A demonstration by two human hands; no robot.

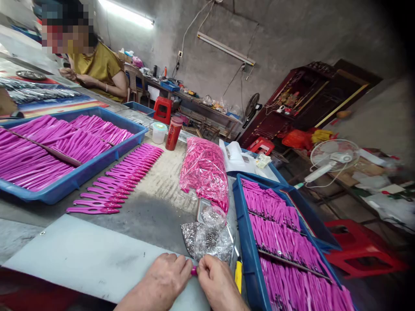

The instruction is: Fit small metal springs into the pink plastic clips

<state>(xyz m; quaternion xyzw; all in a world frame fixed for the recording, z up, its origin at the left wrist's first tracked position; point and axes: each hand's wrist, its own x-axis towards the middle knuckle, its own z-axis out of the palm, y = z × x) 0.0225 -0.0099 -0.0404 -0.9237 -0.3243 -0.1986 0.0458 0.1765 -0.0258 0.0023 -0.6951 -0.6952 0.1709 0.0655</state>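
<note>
Grey, worn and dusty, the table (152,214) spreads out in front of you; across it, to your left, sits a co-worker (100,71) in a mustard top, both hands raised together; a blue tray on the left (66,190) is packed with purple-pink strips (35,136), while a blue tray on the right (249,263) holds rows of purple handles (275,235) with dark metal showing among them; a pale board (97,259) lies along your near edge, its right end under your hands; beyond, a clear bag of pink pieces (204,168) stands bulging, and a slanting row of magenta handles (126,173) is laid out beside the left tray; nearer you, just past your knuckles, an open clear bag spills into view with small metal parts (191,237); your left hand (170,274) and right hand (215,276) meet over the board, fingers curled in, both gripping one small magenta piece (194,270), of which only a short stretch shows between them; a red flask (174,134) stands next to a lidded tub (158,133) farther back; a yellow-handled tool (238,276) lies between your right hand and the right tray.
</note>
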